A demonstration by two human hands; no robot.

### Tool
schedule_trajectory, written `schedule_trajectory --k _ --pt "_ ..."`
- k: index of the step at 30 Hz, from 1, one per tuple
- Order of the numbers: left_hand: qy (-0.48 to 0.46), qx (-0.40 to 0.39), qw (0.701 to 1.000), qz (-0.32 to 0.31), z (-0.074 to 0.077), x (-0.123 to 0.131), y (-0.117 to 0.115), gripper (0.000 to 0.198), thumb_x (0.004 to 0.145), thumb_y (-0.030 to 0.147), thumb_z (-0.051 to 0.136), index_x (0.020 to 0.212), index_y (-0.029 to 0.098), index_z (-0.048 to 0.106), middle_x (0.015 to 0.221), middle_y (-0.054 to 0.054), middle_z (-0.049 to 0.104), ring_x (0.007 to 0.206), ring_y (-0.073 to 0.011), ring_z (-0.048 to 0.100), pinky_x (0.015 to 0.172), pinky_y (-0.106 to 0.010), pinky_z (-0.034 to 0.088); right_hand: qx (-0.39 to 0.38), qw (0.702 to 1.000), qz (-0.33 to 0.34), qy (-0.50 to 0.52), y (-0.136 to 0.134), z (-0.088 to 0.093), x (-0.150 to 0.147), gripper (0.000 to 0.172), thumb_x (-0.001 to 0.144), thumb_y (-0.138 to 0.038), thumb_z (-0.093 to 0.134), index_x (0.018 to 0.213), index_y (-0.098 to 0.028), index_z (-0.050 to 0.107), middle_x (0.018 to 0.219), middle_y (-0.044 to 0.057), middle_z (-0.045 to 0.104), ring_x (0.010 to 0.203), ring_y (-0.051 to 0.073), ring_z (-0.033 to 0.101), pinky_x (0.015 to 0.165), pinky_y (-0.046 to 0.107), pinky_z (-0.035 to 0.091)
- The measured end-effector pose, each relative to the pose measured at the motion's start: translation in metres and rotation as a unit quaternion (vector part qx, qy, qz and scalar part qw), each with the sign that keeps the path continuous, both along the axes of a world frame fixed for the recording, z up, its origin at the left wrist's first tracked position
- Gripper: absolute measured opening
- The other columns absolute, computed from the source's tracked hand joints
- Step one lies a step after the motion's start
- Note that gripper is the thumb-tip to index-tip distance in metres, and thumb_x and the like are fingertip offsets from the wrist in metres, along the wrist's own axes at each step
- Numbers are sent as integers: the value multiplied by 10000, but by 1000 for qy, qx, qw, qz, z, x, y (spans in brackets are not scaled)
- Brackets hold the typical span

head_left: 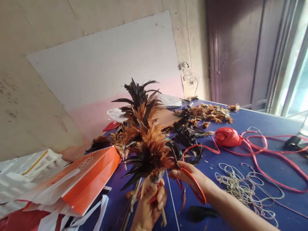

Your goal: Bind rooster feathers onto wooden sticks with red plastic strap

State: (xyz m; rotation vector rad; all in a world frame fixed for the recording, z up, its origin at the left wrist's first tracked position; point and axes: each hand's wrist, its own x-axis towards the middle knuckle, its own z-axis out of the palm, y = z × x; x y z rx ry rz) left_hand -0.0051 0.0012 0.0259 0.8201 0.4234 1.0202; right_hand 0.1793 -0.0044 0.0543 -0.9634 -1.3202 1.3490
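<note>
My left hand (pixel 150 203) is wrapped around the stick handle of a feather duster (pixel 150 141), just below its lowest feathers. The duster stands nearly upright, with brown and black feathers in layers and a dark tuft on top. Some red shows between the left fingers. Beside the lower feathers, my right hand (pixel 190 176) is closed, with red plastic string (pixel 201 146) running into it from the table. An orange-red loop (pixel 198 189) hangs over this hand; I cannot tell whether it is the same string. The right fingertips are partly hidden.
Loose feathers (pixel 207 113) lie in heaps on the blue table (pixel 260 123). At right are a red string ball (pixel 227 136), tangled pale cord (pixel 240 183) and a black object (pixel 292 142). An orange-and-white paper bag (pixel 91 179) stands at left, near a white basket (pixel 14 179).
</note>
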Motion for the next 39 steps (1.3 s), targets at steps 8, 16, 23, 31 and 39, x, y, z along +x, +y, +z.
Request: schedule_trajectory --k 8,16,23,31,39 --pt "7 -1 995 -104 -11 -7 1 228 709 332 699 810 135 644 467 39 417 382 -21 379 369 -128 219 49 998 -11 43 2 9 6 358 767 -456 577 980 -173 632 843 54 651 840 198 592 774 298 469" --pt "48 4 990 -135 -9 -8 -1 237 720 351 683 815 137 647 491 19 456 389 -32 392 341 -137 157 77 993 -18 92 2 12 9 335 814 -493 504 852 -168 576 642 6 567 543 117 516 527 230 441" --pt "69 43 989 -120 -5 -2 -2 238 742 339 660 821 115 669 474 26 435 369 -26 377 355 -157 182 86 992 -68 56 11 5 21 368 833 -523 443 841 -176 566 526 -19 507 477 124 499 525 243 440" --pt "130 33 983 -129 -11 -2 -3 307 726 411 662 798 113 664 461 33 432 373 -37 379 392 -182 235 95 977 -159 106 17 6 32 252 786 -437 547 919 -223 560 785 32 637 694 179 588 702 290 472" --pt "201 9 974 -101 -4 3 -7 377 682 468 681 697 96 618 447 35 429 385 -48 394 398 -185 249 133 972 -187 55 10 21 39 270 764 -465 535 739 -196 536 667 11 580 587 150 528 538 249 430"
